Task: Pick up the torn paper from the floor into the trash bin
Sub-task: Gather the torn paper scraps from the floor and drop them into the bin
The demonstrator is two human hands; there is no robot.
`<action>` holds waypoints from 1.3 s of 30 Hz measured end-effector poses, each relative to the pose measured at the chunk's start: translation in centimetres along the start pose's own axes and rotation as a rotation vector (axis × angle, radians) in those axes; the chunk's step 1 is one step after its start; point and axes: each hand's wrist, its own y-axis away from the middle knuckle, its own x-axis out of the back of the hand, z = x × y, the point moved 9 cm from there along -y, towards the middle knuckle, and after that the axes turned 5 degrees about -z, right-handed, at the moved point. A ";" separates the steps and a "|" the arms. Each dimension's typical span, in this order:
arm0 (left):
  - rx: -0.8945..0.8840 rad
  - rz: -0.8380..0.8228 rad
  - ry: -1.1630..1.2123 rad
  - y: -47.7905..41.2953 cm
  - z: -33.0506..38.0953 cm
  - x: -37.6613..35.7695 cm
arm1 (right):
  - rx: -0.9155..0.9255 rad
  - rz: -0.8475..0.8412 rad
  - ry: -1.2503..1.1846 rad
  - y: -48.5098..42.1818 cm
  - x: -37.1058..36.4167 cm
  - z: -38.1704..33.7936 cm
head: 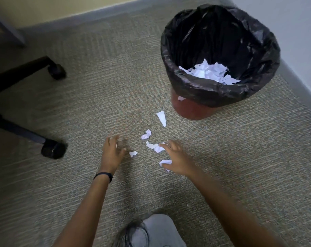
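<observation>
Several torn white paper scraps lie on the carpet: a long strip (pixel 162 118), a crumpled bit (pixel 146 134), a cluster (pixel 153 146), a small piece (pixel 133 153) and one (pixel 164 162) under my right thumb. My left hand (pixel 112 152) hovers with fingers spread just left of the small piece, holding nothing. My right hand (pixel 177 158) reaches over the cluster, fingers apart, touching the scraps; both hands are blurred. The trash bin (pixel 186 111) is reddish with a black bag liner (pixel 220 91) and has crumpled paper (pixel 209 71) inside.
An office chair base with two black castors (pixel 53 150) (pixel 57 71) stands at the left. Walls with grey baseboard (pixel 101 13) run along the back and right, behind the bin. My knee in grey fabric (pixel 156 230) is at the bottom.
</observation>
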 end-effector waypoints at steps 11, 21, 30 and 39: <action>0.083 -0.148 -0.131 0.4 -3.8 -5.3 | 0.133 -0.094 0.374 -6.2 -1.1 -4.7; 0.100 -0.141 -0.197 0.4 -3.5 -6.1 | 0.138 -0.134 0.417 -7.8 -2.5 -3.6; 0.058 -0.035 -0.235 -0.1 -3.1 -4.7 | 0.153 -0.189 0.476 -1.5 -3.7 -0.1; -0.135 0.001 -0.169 0.6 -0.7 -6.1 | 0.093 -0.071 0.452 0.9 -4.6 -0.7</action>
